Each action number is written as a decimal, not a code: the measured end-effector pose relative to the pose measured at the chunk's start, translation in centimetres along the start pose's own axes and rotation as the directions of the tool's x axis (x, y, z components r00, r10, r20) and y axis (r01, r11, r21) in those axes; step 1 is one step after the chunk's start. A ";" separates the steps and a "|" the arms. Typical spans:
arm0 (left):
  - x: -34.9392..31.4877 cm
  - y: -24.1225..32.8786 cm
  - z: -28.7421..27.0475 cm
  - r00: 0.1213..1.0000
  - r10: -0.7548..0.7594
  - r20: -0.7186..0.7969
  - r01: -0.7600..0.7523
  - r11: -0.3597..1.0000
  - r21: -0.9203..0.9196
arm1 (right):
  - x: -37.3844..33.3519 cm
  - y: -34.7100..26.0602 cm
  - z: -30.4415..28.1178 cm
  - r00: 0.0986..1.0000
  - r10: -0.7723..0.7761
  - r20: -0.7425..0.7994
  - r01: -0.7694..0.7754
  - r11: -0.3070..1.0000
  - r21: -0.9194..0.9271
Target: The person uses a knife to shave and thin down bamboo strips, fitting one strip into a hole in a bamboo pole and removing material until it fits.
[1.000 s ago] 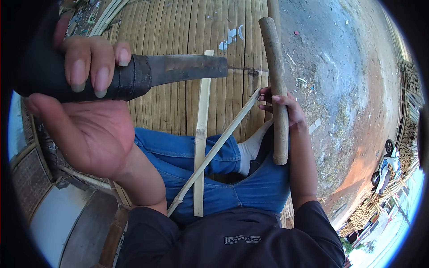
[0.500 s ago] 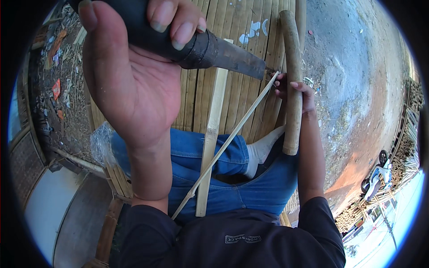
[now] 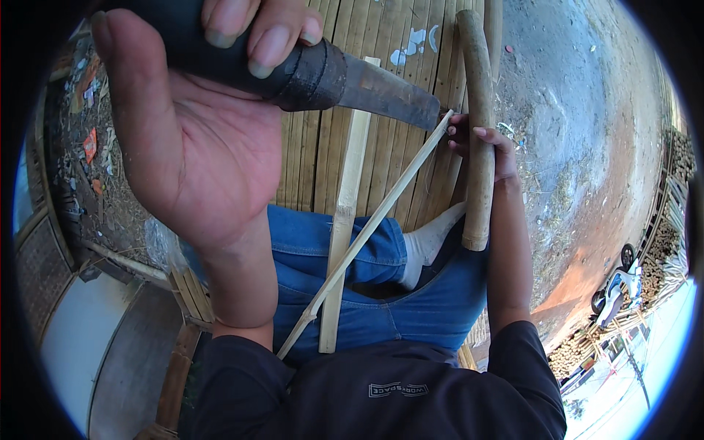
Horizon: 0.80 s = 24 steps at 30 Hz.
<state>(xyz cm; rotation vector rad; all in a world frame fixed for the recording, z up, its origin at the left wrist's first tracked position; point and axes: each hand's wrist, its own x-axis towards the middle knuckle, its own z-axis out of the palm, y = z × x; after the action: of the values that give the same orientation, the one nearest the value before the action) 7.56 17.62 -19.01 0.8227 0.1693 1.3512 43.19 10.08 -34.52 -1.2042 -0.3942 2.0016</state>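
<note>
Close to the camera, my left hand (image 3: 213, 154) is closed around the thick black handle of a knife (image 3: 389, 92), palm turned up. Its dark, worn blade points right, the tip beside the upper end of a thin bamboo strip (image 3: 367, 231). That strip slants down to the left over my lap. Farther right, my right hand (image 3: 491, 150) wraps round a curved, pale brown round stick (image 3: 480, 176), thumb on one side and fingers on the other. Those fingertips are by the strip's upper end; whether they pinch it, I cannot tell. A wider bamboo strip (image 3: 345, 220) passes under the thin one.
My legs in blue jeans (image 3: 433, 308) rest on a bamboo slat platform (image 3: 400, 161). White flakes (image 3: 414, 44) lie on its far part. Bare ground (image 3: 587, 147) spreads to the right, with a parked motorbike (image 3: 617, 293) and stacked poles beyond. Litter (image 3: 89, 147) is scattered at left.
My left hand and the knife handle have shifted slightly left, while the blade tip stays near the strip's end. The thin strip and the round stick have moved slightly.
</note>
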 end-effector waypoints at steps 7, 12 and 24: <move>-1.3 -2.3 0.1 0.999 -0.012 -0.046 0.016 0.996 0.092 | -0.1 -0.2 0.5 1.000 -0.011 -0.028 0.009 0.998 -0.062; -1.8 -2.8 0.5 0.998 -0.010 -0.069 0.019 0.992 0.122 | 0.1 -0.3 0.8 0.999 0.008 -0.053 -0.013 0.995 -0.097; -2.0 -3.8 0.5 0.994 -0.004 -0.105 0.022 0.985 0.169 | 0.7 -1.7 1.2 0.993 0.113 -0.045 -0.118 0.987 -0.110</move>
<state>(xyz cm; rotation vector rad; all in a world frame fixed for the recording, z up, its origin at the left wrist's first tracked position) 10.38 15.63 -21.64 0.8917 0.3753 1.3814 42.75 11.88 -33.39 -1.3616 -0.4319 2.0741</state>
